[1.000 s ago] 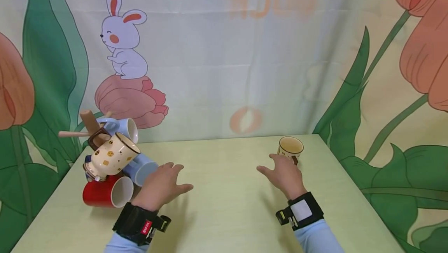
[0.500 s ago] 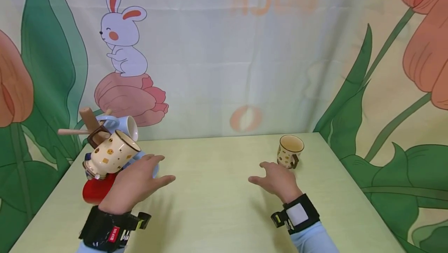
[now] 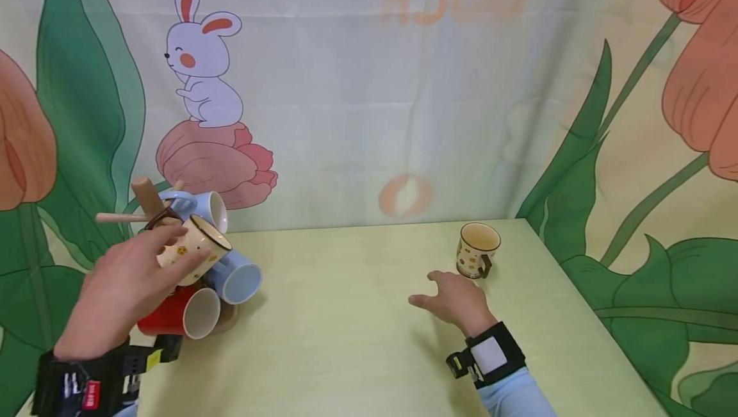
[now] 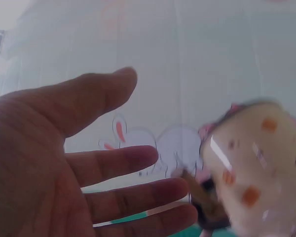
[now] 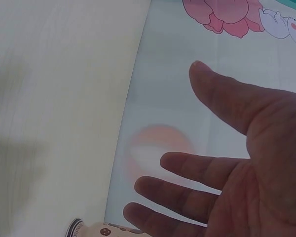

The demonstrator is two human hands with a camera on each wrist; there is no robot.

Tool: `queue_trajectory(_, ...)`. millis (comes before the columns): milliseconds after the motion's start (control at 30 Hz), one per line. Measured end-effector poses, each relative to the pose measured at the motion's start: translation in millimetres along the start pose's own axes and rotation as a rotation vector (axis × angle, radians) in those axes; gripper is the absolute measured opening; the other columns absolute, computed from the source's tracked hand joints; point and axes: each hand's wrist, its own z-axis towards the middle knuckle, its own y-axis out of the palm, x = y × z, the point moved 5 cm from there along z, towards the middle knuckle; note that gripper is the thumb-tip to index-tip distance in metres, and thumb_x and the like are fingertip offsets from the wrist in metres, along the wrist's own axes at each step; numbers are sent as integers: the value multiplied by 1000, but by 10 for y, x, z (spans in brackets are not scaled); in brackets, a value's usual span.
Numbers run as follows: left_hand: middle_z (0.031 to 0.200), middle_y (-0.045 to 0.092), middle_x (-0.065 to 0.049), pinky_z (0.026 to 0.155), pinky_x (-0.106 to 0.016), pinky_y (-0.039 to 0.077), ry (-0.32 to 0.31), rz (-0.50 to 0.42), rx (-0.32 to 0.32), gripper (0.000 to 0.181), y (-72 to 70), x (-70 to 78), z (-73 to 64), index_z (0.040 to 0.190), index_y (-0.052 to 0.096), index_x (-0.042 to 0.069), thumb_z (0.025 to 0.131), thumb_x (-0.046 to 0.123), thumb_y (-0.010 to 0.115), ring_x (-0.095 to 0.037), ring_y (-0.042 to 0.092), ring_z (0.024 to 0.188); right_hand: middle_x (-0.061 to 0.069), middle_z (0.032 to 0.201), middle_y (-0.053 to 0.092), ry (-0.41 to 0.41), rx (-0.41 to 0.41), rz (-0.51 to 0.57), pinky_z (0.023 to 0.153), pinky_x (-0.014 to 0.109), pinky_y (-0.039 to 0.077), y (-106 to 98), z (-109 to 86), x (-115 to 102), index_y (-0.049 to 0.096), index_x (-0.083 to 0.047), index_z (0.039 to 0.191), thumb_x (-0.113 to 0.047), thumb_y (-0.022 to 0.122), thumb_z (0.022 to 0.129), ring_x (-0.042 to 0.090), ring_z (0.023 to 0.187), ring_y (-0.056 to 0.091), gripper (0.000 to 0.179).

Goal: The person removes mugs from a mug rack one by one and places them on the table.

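Note:
My left hand [image 3: 129,276] is over the mug pile at the left, overlapping a tilted cream mug [image 3: 203,247] with brown patches and a dark rim. In the left wrist view its fingers [image 4: 138,195] and thumb are spread, and the cream mug stands apart beyond the fingertips. A red mug [image 3: 164,314] lies below, partly behind the hand. One light blue mug [image 3: 235,279] juts out to the right, and another blue mug [image 3: 207,209] hangs higher up. My right hand [image 3: 458,302] hovers above the table with fingers spread, just in front of an upright cream mug [image 3: 475,253].
Wooden pegs [image 3: 147,199] of a rack stick out among the left mugs. The pale table [image 3: 346,340] ends at a printed curtain [image 3: 346,116] with a rabbit and flowers. A strapped camera [image 3: 490,353] sits on the right wrist.
My left hand has moved left and over the tilted cream mug, uncovering the lower blue mug. The right hand has drawn slightly back and left, away from the upright cream mug.

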Motion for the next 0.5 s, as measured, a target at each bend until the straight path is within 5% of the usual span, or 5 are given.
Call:
queue_trajectory(300,126,44,-44,70,-73,43,-189,85,179,66,-214,-579,112,134,46,-8,96,47,48,-60,40,106,18,127,62,3,-5,24,83,57,50,30,5,9,59,-5,128,-51,65,82,37,111,56,66)
queue_trajectory(500,118,42,-44,74,-76,42,-231,115,248,57,-254,-795,221,129,43,-15,96,31,52,-58,40,102,18,128,62,8,-13,35,84,58,49,81,4,28,59,-5,128,-52,64,82,37,112,56,65)
